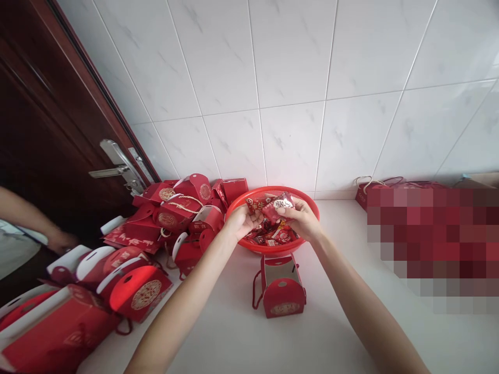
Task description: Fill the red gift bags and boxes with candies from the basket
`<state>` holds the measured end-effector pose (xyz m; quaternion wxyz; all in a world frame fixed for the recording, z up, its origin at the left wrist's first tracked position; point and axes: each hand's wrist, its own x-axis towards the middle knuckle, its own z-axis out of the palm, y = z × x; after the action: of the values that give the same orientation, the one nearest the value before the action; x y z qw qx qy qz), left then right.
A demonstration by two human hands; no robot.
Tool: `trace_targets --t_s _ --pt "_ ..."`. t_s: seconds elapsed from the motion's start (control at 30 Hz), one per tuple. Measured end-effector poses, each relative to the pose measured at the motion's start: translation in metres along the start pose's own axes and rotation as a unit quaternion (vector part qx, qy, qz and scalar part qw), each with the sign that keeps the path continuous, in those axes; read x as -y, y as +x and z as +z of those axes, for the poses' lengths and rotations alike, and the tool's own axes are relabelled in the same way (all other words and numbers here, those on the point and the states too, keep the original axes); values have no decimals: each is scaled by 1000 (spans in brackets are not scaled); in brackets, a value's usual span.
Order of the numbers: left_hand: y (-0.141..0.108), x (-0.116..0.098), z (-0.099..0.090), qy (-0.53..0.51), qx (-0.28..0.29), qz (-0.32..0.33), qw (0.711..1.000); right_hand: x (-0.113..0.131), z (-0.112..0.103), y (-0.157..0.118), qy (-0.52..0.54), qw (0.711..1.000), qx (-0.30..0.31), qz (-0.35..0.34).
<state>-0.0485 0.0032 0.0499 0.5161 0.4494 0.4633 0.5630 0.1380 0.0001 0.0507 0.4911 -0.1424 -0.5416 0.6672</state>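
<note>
Both hands are over a red plastic basket (273, 250) of wrapped candies (273, 239). Between the thumb and fingers of my right hand (304, 221) is a shiny red wrapped candy (283, 201) with a pale label. My left hand (244, 222) has curled fingers at another red wrapped candy (257, 204) beside it; the fingers partly hide the grip. Just in front of the basket, a small red gift box (284, 298) stands upright with its top open and cord handles at its sides.
Several red gift boxes (142, 293) crowd the left of the white table (218, 322). At the right, a red bag (362, 195) with cord handles stands by the tiled wall (292, 140), beside a blurred-out area. Another person's arm (27, 218) reaches in near the door (50, 104).
</note>
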Motion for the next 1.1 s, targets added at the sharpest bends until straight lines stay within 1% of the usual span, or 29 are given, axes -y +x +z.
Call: trace_targets --t_s 0.1,0.13,0.2,0.27,0.33,0.43,0.63,0.73,0.8,0.87,0.9,1.0,1.1 --pt "-15 -7 9 -77 18 -62 995 5 3 -2 -77 997 -13 5" --pt "-21 -10 11 -94 24 -70 993 7 3 -3 -92 995 -27 3" --pt "-32 -15 14 -104 37 -65 992 12 3 -4 -112 992 -52 1" --pt "-42 -18 16 -71 52 -33 996 17 2 -5 -130 990 -56 0" --pt "-50 -19 16 0 61 26 998 22 3 -8 -142 989 -49 -2" --pt "-56 -19 13 86 70 95 989 29 4 -12 -145 988 -45 0" --pt "-64 -22 5 141 79 116 980 45 3 -22 -141 989 -47 -8" --pt "-70 -23 4 185 75 143 969 56 3 -29 -176 984 -27 0" --pt "-75 -23 4 219 86 158 959 64 3 -33 -211 977 -6 17" --pt "-80 -25 3 272 118 167 940 71 3 -38 -257 966 10 25" --pt "-83 -26 3 307 137 174 926 75 2 -41 -279 960 17 23" --pt "-92 -32 2 414 193 203 866 85 2 -47 -328 943 49 16" --pt "-101 -38 6 496 230 235 804 90 4 -51 -375 919 113 37"
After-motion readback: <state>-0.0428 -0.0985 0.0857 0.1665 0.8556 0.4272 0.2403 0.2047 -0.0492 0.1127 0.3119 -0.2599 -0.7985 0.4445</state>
